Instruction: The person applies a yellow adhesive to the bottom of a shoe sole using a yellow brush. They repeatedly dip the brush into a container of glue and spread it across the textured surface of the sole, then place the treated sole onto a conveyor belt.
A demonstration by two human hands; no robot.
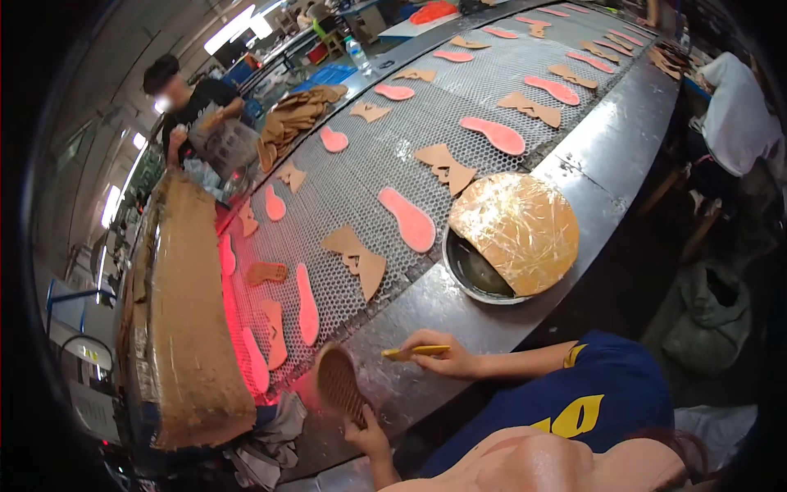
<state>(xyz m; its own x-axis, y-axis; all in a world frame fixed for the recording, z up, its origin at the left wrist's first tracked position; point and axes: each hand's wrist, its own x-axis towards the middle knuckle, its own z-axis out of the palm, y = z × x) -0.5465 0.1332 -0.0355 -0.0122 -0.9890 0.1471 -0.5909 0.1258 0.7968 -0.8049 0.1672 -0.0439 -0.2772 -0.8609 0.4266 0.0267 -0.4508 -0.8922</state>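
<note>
My left hand (370, 436) grips a brown shoe sole (338, 384) by its lower end, its patterned face toward me, over the metal edge of the conveyor. A little to the right, my right hand (447, 354) is closed round a yellow-handled brush (402, 354), whose tip points left toward the sole without touching it. Beyond my right hand stands a round metal bowl (475, 279) of liquid, mostly covered by a tan, plastic-wrapped lid (525, 225). Nearest the sole on the mesh belt lie a pink insole (307, 305) and a tan cut shoe piece (273, 332).
The mesh conveyor belt (328, 217) carries rows of pink insoles and tan pieces. A tan-covered machine hood (193, 320) with red light beneath stands at left. Across the belt, a person (193, 107) works beside a pile of brown soles (295, 119). A water bottle (357, 53) stands farther back.
</note>
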